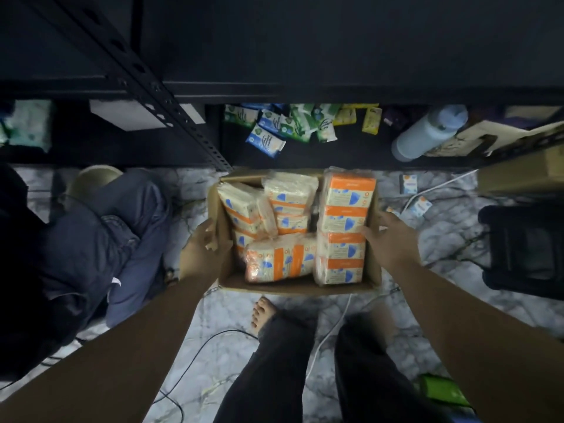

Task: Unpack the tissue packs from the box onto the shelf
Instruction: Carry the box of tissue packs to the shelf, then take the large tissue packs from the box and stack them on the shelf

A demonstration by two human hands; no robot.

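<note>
An open cardboard box sits just in front of the dark metal shelf, above the marble floor. It holds several orange, white and blue tissue packs, some stacked at the right. My left hand grips the box's left wall, fingers curled over the rim. My right hand is at the box's right wall, its fingers spread and reaching over the edge beside the stacked packs.
Another person in dark trousers crouches at the left. On the low shelf lie small blue and green packets and a pale bottle. Cables cross the floor. A black crate stands at right.
</note>
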